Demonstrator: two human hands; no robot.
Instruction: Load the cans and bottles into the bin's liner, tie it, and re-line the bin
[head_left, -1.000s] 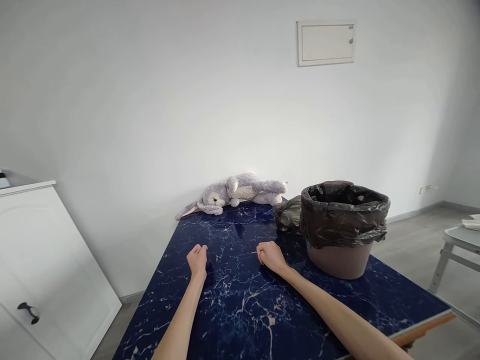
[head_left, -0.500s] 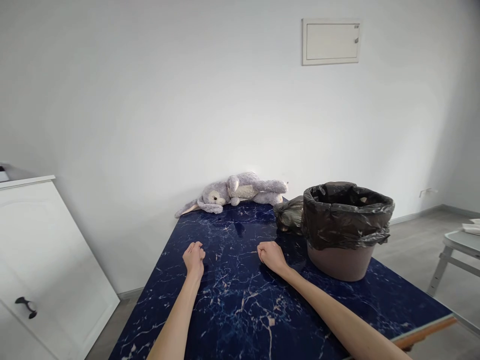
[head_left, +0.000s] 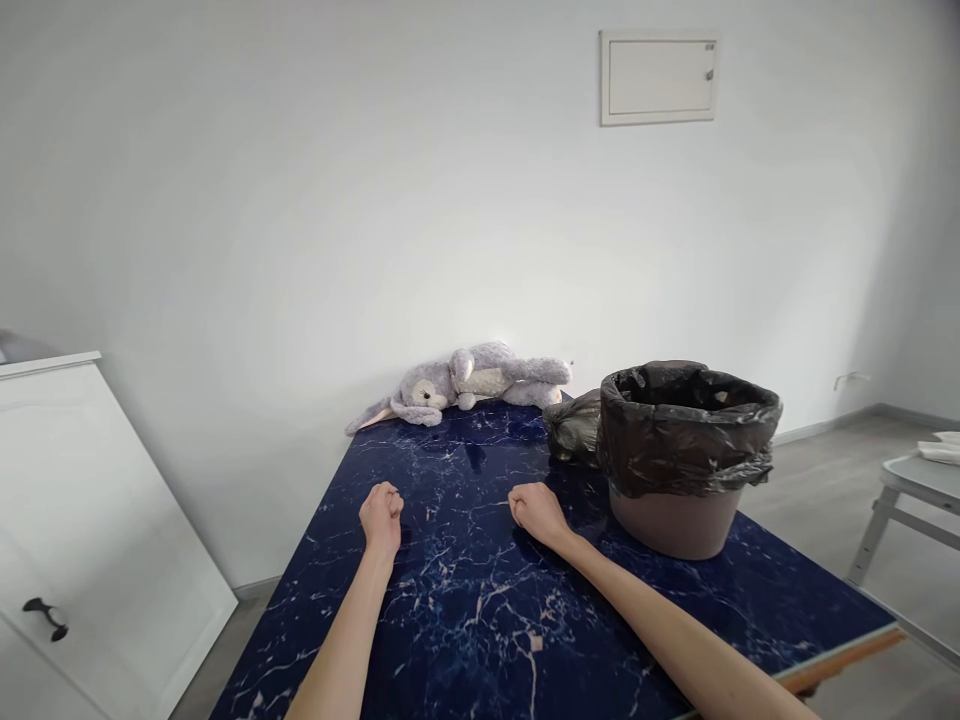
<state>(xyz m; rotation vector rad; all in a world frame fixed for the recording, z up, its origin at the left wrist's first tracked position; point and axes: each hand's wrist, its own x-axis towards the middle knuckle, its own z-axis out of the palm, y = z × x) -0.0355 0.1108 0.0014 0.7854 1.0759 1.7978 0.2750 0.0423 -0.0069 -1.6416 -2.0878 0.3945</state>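
On the dark blue marbled table (head_left: 450,620) rest both of my fists, a forearm's width or more apart. My left hand (head_left: 382,515) is closed, with nothing seen in it. My right hand (head_left: 538,510) is also curled into a fist and shows nothing held. Just right of it stands a brownish bin (head_left: 675,525) lined with a black plastic bag (head_left: 686,450) folded over the rim. A tied dark plastic bag (head_left: 574,428) lies against the bin's left side. Beyond my hands, a grey plush rabbit (head_left: 480,378) lies on its side along the table's far edge.
A white wall (head_left: 337,200) rises behind the table, with a panel door (head_left: 660,78) set in it. To the left stands a white cabinet (head_left: 112,500) with a black handle (head_left: 46,618). A grey folding stool or table (head_left: 919,485) is at the right.
The whole view has shifted slightly, so everything appears a little further left. Both hands stay closed in nearly the same places, and nothing on the table has moved.
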